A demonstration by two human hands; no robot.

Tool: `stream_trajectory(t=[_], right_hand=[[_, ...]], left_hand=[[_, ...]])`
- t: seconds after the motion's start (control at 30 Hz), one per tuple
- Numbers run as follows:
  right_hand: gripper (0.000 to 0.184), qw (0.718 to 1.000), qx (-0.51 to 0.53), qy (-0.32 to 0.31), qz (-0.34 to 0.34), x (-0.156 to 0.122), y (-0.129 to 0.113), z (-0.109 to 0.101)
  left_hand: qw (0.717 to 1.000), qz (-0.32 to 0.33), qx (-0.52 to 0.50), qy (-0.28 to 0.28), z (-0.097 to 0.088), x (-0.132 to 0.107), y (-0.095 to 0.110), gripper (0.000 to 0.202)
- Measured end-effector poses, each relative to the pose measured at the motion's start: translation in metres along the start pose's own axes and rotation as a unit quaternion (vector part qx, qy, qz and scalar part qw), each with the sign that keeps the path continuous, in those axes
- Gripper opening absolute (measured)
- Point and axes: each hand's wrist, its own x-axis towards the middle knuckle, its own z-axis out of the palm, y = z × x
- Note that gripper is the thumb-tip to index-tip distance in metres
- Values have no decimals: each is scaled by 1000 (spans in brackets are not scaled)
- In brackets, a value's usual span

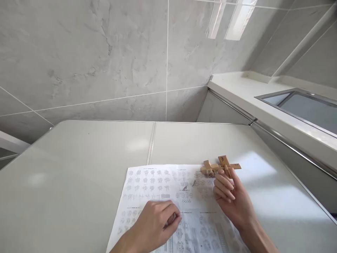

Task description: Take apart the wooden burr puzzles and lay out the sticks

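Several light-brown wooden puzzle pieces (224, 161) form a cross-like cluster at the far right corner of a printed instruction sheet (151, 200). Some pieces carry black letters; an F shows on the tilted flat one. My right hand (233, 198) is turned palm up with curled fingers. Its thumb and fingertip close around a short piece on the near side of the cluster. My left hand (156, 223) rests over the sheet, fingers curled in and thumb against the index finger, with nothing showing in it. Both hands cover parts of the printed diagrams.
The sheet lies on a white table (86, 168) with a seam across its top. Behind stands a grey tiled wall (118, 52). At the right is a white counter (237, 88) with a metal-rimmed sink (302, 103).
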Motion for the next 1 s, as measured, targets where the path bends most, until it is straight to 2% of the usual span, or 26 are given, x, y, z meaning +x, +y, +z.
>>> stream_trajectory(t=[0.07, 0.13, 0.2, 0.27, 0.37, 0.43, 0.57, 0.63, 0.7, 0.73, 0.8, 0.83, 0.93, 1.0], right_hand=[[18, 999, 46, 2, -4, 1, -5, -2], [17, 999, 40, 2, -14, 2, -6, -2], [19, 999, -20, 5, -36, 1, -5, -1], [27, 989, -125, 9, -76, -2, 0, 0], [42, 936, -321, 1, -143, -10, 8, 1], [49, 885, -439, -45, -146, -17, 13, 2], [62, 794, -583, -171, -9, -31, 19, 13], [67, 768, -602, -211, 56, -34, 21, 19], [68, 756, -600, -240, 106, -36, 24, 23], [69, 754, -594, -250, 126, -36, 25, 24], [69, 755, -577, -267, 159, -36, 29, 21], [70, 756, -567, -278, 173, -36, 30, 19], [71, 753, -530, -324, 216, -36, 33, 14], [70, 750, -517, -343, 227, -37, 34, 15]], left_hand=[[1000, -2, -1, -1, -1, 0, 0, 18], [1000, -2, 0, -3, -1, 1, 1, 18], [1000, -1, 1, -3, -1, 1, 0, 18], [1000, 0, 3, -3, 0, 1, 0, 18], [1000, -1, 2, -1, 2, 0, -1, 17], [1000, -12, -17, 1, 2, 0, 0, 17], [988, -102, -113, 23, -4, -2, 1, 17], [974, -146, -163, 58, -8, -4, -1, 38], [961, -171, -206, 75, -12, -6, -4, 72], [955, -179, -226, 66, -14, -7, -5, 91], [948, -184, -259, 23, -17, -8, -7, 119], [946, -179, -272, -4, -18, -8, -7, 126], [942, -139, -296, -73, -19, -8, -5, 123], [941, -118, -303, -88, -18, -7, -4, 115]])
